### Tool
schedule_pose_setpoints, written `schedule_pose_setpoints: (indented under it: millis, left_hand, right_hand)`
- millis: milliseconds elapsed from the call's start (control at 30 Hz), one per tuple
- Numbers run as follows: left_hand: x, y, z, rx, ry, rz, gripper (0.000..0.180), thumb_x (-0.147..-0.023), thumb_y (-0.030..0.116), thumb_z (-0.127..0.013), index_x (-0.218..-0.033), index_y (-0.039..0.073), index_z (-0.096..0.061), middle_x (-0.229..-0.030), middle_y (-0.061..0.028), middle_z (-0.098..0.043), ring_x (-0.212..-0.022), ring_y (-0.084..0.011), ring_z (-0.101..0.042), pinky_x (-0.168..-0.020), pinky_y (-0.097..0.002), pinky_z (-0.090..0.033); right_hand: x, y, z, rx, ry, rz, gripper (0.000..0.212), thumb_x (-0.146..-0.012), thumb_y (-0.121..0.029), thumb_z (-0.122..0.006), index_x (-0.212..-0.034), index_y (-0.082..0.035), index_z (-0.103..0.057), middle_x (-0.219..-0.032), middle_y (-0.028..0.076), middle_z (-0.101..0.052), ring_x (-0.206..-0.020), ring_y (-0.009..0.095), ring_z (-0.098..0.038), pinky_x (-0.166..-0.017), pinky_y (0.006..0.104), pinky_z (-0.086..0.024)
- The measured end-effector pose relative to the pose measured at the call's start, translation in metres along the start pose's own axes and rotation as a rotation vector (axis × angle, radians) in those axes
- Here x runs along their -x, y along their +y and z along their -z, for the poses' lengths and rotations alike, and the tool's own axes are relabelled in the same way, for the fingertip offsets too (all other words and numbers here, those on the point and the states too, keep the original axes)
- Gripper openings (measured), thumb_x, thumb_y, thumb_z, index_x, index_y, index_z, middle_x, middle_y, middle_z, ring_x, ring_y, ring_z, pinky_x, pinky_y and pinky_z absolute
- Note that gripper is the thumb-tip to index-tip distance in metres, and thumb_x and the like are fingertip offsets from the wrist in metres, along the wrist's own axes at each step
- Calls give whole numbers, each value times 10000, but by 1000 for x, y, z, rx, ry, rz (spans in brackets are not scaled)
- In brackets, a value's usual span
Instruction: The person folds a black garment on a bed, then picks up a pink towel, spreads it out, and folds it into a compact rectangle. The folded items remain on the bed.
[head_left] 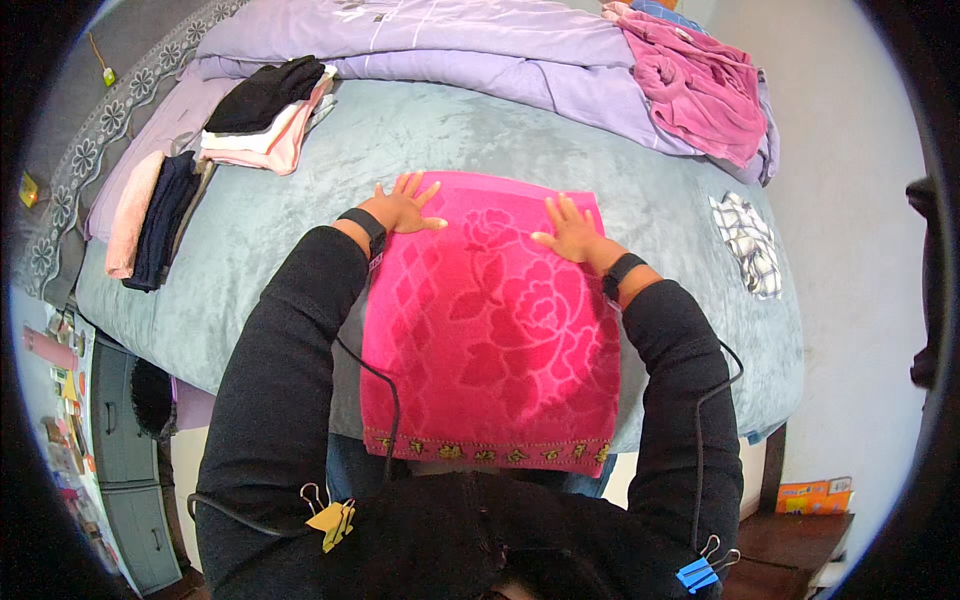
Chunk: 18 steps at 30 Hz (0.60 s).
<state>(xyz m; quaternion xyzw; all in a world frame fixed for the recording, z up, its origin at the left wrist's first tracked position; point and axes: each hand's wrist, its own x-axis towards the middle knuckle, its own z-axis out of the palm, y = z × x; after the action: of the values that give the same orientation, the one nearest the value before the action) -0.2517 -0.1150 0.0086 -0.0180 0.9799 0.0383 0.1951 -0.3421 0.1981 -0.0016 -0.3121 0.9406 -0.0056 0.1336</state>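
A bright pink towel (490,330) with a rose pattern lies spread on the grey-blue bed cover (380,130), its dark-banded near end hanging over the bed's front edge toward me. My left hand (405,208) rests on the towel's far left corner, fingers spread and flat. Near the far right corner, my right hand (572,232) also presses down with its fingers apart. Neither hand grips anything. Both wrists wear black bands with cables running back along the sleeves.
Folded clothes (260,115) are stacked at the far left, beside rolled dark and peach cloths (160,220). A lilac quilt (480,40) and a pink fleece (695,80) lie along the back. A checked cloth (747,245) sits at right. Grey drawers (135,430) stand lower left.
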Motion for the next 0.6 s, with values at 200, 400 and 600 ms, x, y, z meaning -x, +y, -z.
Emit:
schedule_pose_setpoints:
  millis: [200, 400, 600]
  left_hand:
    - [-15, -24, 7, -87, 20, 72, 869, -844, 714, -280, -1478, 164, -53, -1541, -72, -14, -1420, -238, -20, -1112, -540, -44]
    - [26, -8, 10, -115, 117, -3, 851, -849, 700, -301, -1471, 148, -119, -1529, -142, -44, -1412, -296, -59, -1099, -566, -87]
    - [74, 81, -22, -75, 9, -329, 849, -817, 718, -362, -1472, 236, -118, -1532, -132, -29, -1406, -350, -36, -1067, -626, -110]
  right_hand:
    - [-6, 43, 2, 21, -14, -197, 970, -818, -722, -347, -1457, -39, -93, -1526, 158, -50, -1414, 291, -51, -1114, 513, -94]
    - [42, 19, 26, 25, 47, -232, 952, -813, -711, -380, -1446, -38, -151, -1507, 192, -120, -1401, 312, -118, -1099, 543, -128]
    - [81, -80, -8, 39, -28, 246, 948, -811, -680, -439, -1448, -43, -143, -1500, 213, -119, -1396, 340, -115, -1098, 539, -138]
